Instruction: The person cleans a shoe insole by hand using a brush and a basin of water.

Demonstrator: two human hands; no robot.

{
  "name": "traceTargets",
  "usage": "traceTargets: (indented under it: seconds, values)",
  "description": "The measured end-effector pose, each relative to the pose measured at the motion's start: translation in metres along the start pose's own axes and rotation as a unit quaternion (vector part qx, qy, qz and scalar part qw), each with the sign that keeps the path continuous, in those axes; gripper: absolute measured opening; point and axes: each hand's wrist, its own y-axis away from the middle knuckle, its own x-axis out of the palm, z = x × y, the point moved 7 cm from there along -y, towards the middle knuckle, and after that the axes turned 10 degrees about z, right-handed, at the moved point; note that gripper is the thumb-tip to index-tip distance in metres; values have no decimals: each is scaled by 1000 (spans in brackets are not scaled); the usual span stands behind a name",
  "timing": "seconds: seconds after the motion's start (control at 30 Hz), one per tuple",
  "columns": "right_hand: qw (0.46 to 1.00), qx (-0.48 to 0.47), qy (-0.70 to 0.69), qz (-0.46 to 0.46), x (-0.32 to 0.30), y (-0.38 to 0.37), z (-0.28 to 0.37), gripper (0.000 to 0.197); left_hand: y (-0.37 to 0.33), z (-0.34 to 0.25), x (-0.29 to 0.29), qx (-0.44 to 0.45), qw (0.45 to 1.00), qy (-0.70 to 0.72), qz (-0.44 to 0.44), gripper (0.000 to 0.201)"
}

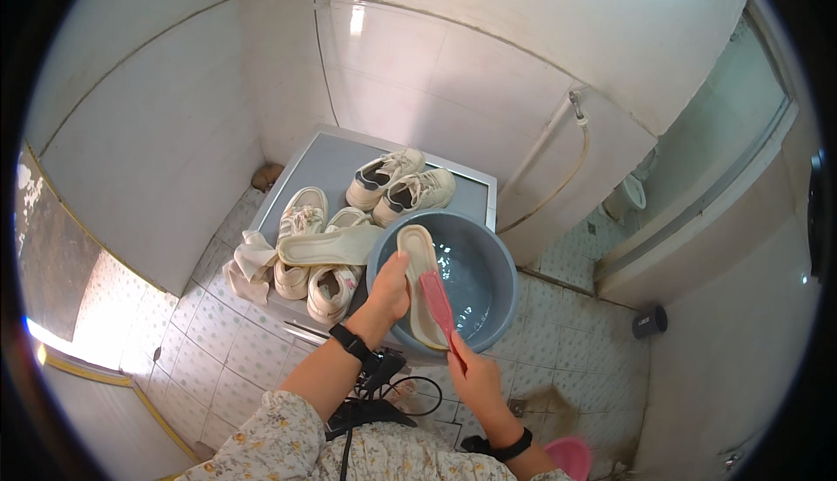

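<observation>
Flowered clothes: pale cloth with little yellow flowers, at the bottom edge.
Black bands: one on each wrist.
Writing: pale marks on a dark, round tub by the right wall, too small to read.
Left hand: its fingers are clamped on the side of a shoe insole.
Insole place: tilted up over the basin; it is long, flat and cream, with round ends.
Right hand: its fingers are wrapped around the handle of a pink brush.
Brush: long and hard-looking, its head over the insole; the bristles are hidden.
Basin: round, blue-grey, smooth, with shiny water inside.
Second insole: lies across two front shoes; one has a pink mark.
Back shoes: two, off-white, with laces.
Surface: flat and grey, with a pale rim.
Rag: soft, white and crumpled, beside the front shoes.
Floor: spotted tiles.
</observation>
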Motion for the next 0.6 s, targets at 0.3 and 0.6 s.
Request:
traceTargets:
  seconds: [0.3,0.6]
  values:
    - [1000,23,4,-4,-5,-64,8,36,8,-1,4,-19,998,-53,-16,31]
    - [1000,5,11,-23,-6,-55,6,36,12,-5,12,-20,996,-75,-44,34]
